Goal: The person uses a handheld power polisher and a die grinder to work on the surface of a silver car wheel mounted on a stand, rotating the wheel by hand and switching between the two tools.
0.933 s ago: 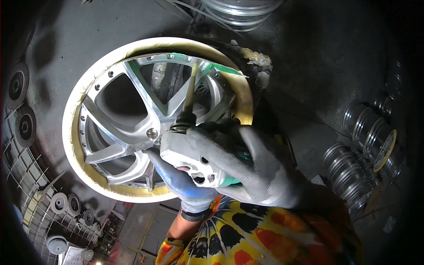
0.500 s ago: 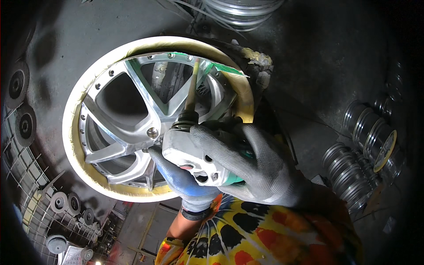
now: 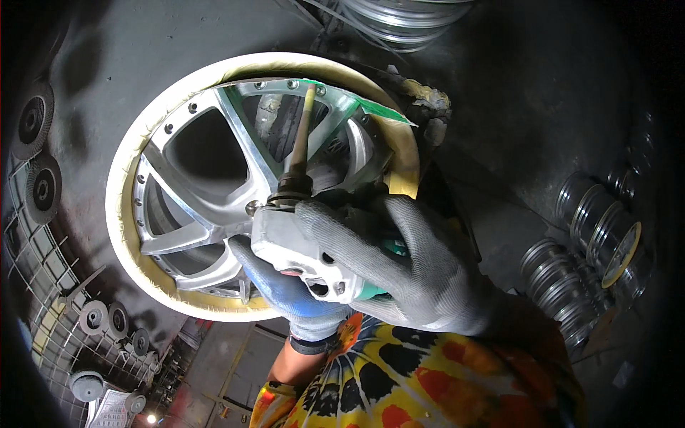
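A silver alloy wheel lies face up, ringed by a pale yellow padded cover, with green tape along its upper right. My right hand, in a grey glove, is closed on a white and green power tool. The tool's long spindle points up over the spokes, its slim tip at the upper rim beside the bolt holes. My left hand, in a blue-stained grey glove, is closed against the tool's lower left side, fingers partly hidden under it.
Polished rim rings are stacked at the top and at the right. At the left a wire rack carries several round abrasive discs. A lumpy support sticks out behind the wheel; dark floor surrounds it.
The tool has shifted slightly left across the wheel, its tip a little higher toward the rim. The view has shifted slightly. Both hands keep their grip.
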A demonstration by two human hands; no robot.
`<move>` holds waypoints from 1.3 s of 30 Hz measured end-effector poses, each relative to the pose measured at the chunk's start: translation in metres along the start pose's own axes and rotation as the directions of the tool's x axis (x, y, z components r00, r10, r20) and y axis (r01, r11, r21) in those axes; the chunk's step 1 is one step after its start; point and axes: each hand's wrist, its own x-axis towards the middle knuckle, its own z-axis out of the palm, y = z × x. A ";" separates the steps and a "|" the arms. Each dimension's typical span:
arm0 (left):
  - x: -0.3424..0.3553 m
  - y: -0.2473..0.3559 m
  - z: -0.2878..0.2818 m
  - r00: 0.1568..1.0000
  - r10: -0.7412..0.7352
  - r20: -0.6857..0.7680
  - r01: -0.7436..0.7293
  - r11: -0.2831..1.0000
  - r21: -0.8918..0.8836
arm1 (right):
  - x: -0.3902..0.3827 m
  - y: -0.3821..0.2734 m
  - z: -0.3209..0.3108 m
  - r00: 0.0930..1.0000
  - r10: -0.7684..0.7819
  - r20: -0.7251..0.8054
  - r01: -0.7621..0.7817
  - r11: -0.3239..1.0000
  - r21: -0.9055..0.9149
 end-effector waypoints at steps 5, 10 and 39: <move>-0.001 0.001 -0.002 0.998 -0.035 -0.055 0.035 0.999 0.001 | -0.003 0.002 0.003 0.999 0.021 0.029 -0.022 1.000 0.017; 0.001 -0.006 0.002 0.963 -0.246 -0.114 0.238 0.968 -0.076 | -0.012 0.002 0.001 0.988 0.138 0.069 -0.141 0.989 0.042; 0.006 0.009 0.001 0.991 -0.131 -0.006 0.131 0.991 -0.011 | 0.004 0.000 0.002 0.998 -0.001 0.067 0.002 1.000 -0.008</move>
